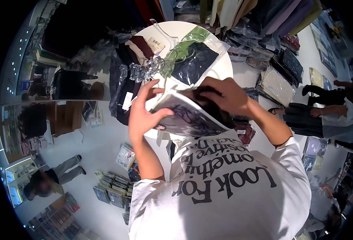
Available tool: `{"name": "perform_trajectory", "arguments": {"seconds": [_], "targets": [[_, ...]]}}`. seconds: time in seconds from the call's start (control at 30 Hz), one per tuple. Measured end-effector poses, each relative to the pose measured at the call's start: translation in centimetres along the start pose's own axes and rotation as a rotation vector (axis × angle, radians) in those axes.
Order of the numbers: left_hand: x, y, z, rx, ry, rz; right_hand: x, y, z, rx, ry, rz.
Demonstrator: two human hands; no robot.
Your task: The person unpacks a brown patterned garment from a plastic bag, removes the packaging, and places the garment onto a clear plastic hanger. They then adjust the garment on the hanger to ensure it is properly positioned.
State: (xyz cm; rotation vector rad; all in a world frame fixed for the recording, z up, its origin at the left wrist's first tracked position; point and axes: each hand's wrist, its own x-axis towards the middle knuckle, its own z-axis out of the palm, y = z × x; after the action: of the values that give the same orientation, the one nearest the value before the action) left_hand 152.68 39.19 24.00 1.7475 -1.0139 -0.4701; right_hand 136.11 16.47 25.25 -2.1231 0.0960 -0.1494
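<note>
A flat package (185, 115) with a grey-and-black surface and a pale edge is held tilted in front of my chest. It looks like a folded garment in a plastic sleeve. My left hand (142, 114) grips its left side, thumb over the near face and fingers toward the far edge. Bent over the upper right is my right hand (225, 97), closed at the dark brown part (212, 105); its fingertips are partly hidden. Beyond my hands on the round white table (220, 76) lie clear plastic hangers (142, 72) and a dark bagged garment (196, 64).
Dark folded clothes (122, 94) with a white tag hang over the table's left edge. Bagged garments (278, 84) are stacked at the right. Packets (114, 190) stand on the floor at lower left. Other people (324, 116) are at the right and lower left.
</note>
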Motion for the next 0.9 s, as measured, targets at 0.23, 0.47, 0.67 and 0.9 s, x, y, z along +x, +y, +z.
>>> {"name": "perform_trajectory", "arguments": {"seconds": [0.23, 0.47, 0.67, 0.9], "targets": [[-8.1, -12.1, -2.4, -0.323, 0.194, -0.351, -1.7, 4.4, -0.1, 0.507, 0.225, 0.227], [-11.0, -16.5, 3.3, -0.725, 0.32, -0.549, -3.4, 10.4, 1.0, 0.626, 0.377, 0.304], [-10.6, -16.9, -1.7, -0.429, 0.578, -0.354, -7.3, 15.4, -2.3, 0.624, 0.496, 0.338], [-8.4, -17.2, -8.2, -0.327, 0.546, -0.289, -11.1, 21.0, -4.5, 0.746, 0.645, 0.244]]}}
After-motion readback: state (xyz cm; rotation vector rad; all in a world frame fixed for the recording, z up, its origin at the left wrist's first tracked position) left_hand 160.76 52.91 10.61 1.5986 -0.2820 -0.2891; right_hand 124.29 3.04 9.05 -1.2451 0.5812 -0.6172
